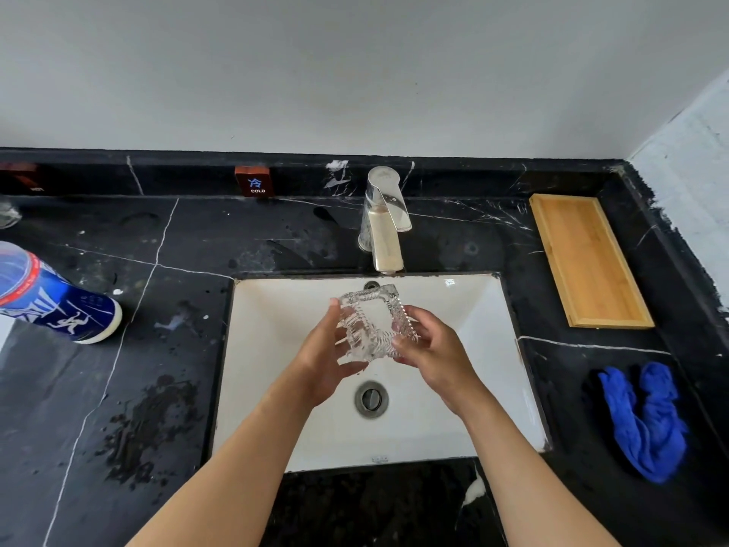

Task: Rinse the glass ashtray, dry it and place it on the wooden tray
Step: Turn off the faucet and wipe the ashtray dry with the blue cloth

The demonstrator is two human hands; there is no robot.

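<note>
at the centre of the frame, a left hand (324, 351) and a right hand (433, 351) hold a ribbed glass ashtray (371, 324) between them, fingers wrapped around its sides, tilted above a white sink (493, 349) below a chrome faucet (384, 221). at right on the black marble table (177, 246) lie a wooden tray (587, 260) and, lower, a crumpled blue cloth (643, 420).
</note>
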